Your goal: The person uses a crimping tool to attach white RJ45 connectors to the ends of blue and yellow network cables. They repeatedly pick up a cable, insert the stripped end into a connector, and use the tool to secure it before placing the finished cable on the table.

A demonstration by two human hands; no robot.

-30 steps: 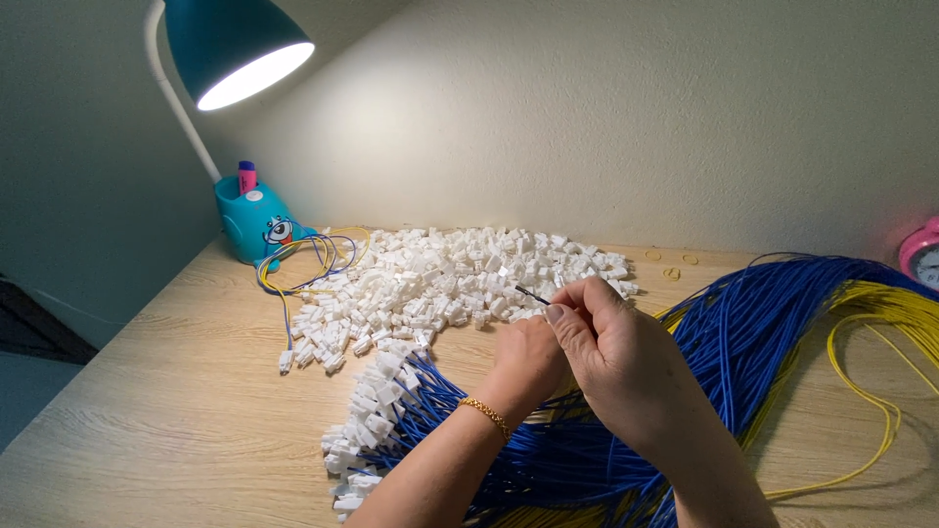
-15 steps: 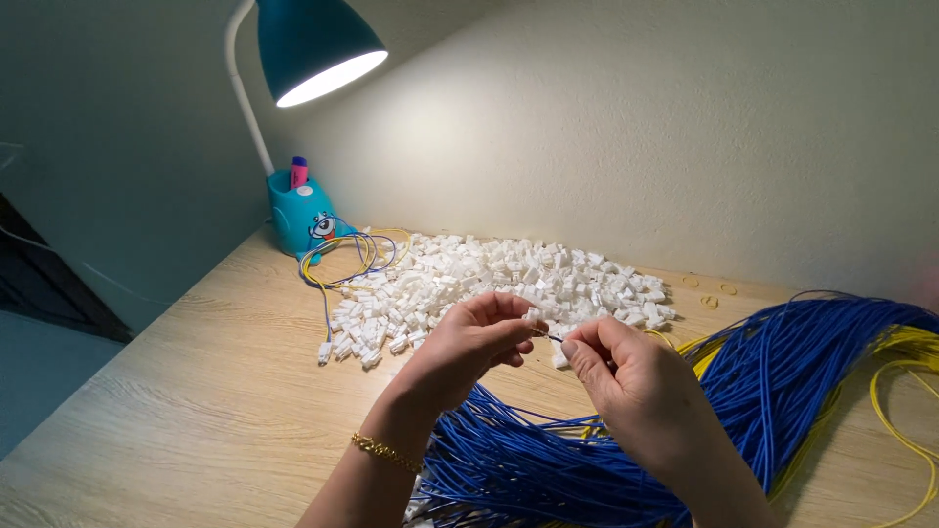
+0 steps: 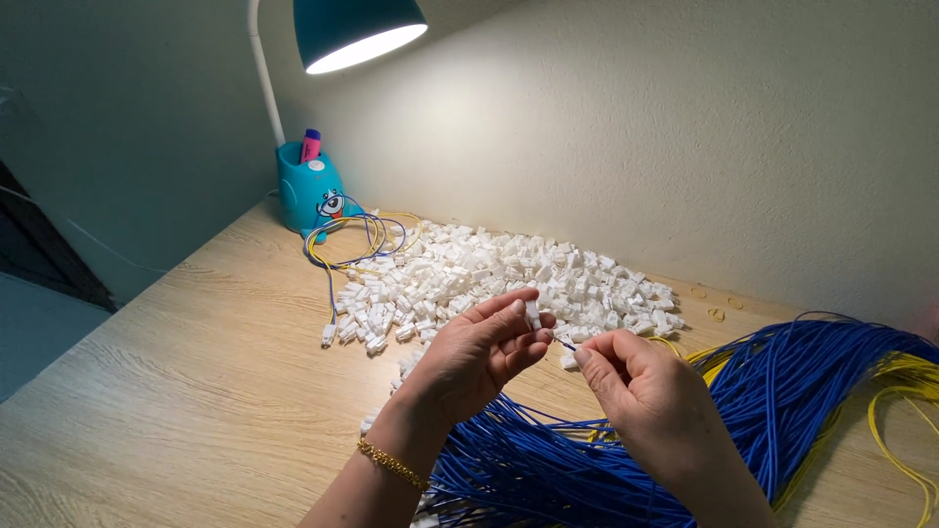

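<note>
A big wooden desk point(image 3: 147, 391) holds everything here. On its right side lies a very big bundle of blue wires point(image 3: 782, 391), with some yellow wires point(image 3: 900, 430) mixed in at the edge. Behind the hands is a wide pile of small white plastic plugs point(image 3: 469, 274), spread out under the light. A teal lamp point(image 3: 357, 29) shines down from the back, and its teal base point(image 3: 308, 191) holds a pink pen. A small loop of finished wires point(image 3: 362, 235) lies next to that base.

The two hands meet in the middle, just above the blue bundle. The left hand point(image 3: 479, 357) has its grip pressed together on one white plug point(image 3: 533, 313), held between thumb and fingertips. The right hand point(image 3: 636, 391) has its grip pinching the thin tip of a blue wire point(image 3: 567, 344), and that tip points right at the plug. The tip is very close to the plug, but I cannot tell if it is inside yet.

To do this well, I think the plug should be held still and the wire kept straight. The pinch should stay near the tip so the wire does not bend. A slow, gentle push looks better than a hard one.
</note>
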